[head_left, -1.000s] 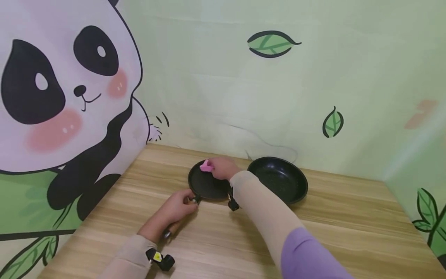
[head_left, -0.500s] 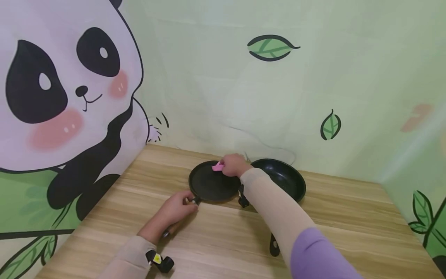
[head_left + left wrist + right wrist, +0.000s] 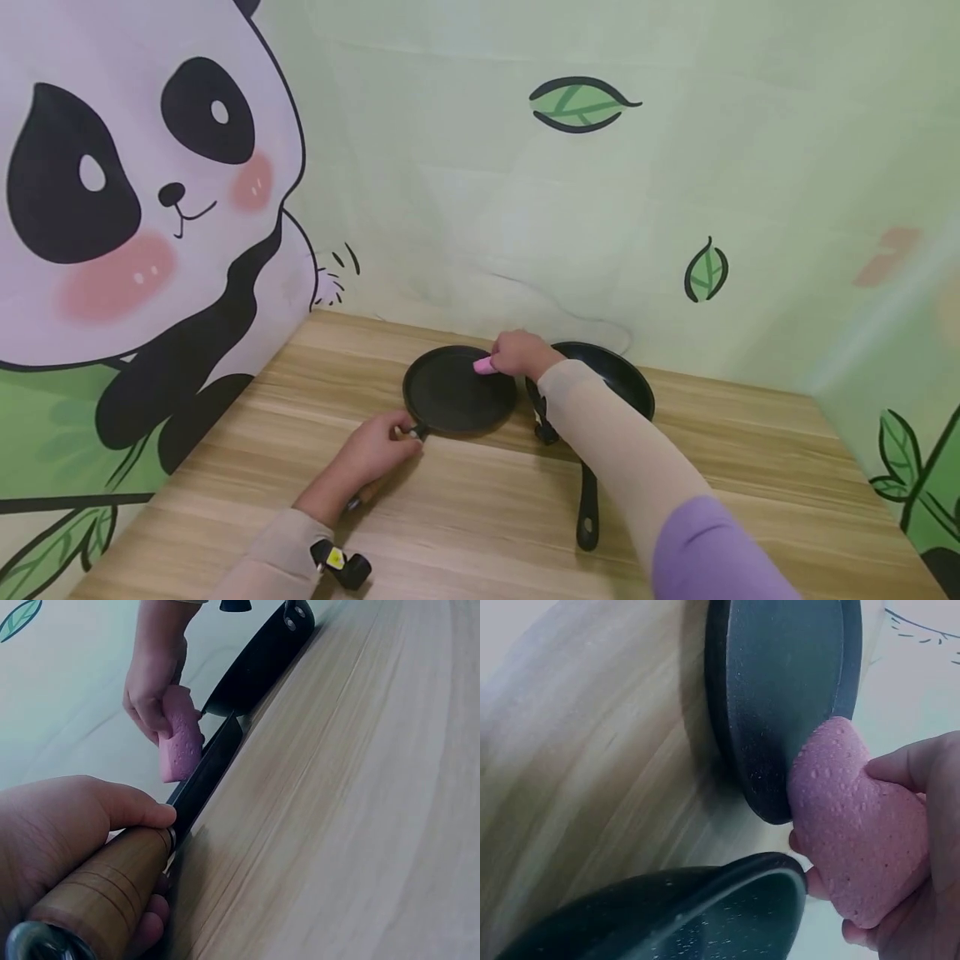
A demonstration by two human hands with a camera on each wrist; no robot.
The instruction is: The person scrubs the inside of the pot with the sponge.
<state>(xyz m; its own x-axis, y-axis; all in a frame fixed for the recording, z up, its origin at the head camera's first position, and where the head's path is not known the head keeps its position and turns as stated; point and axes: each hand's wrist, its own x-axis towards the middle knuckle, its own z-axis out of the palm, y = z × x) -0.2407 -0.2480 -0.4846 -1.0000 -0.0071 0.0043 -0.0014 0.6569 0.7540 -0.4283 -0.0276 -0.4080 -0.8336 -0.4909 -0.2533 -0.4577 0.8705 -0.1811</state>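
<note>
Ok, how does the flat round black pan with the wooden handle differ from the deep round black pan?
The flat round black pan has a low rim; the deep round black pan has high walls. The flat pan's wooden handle is gripped by the left hand; the deep pan's black handle is unheld. Both are round and black inside.

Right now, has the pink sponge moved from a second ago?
Yes. In the head view, the pink sponge has moved rightward over the flat black pan, closer to the deep frying pan.
</note>
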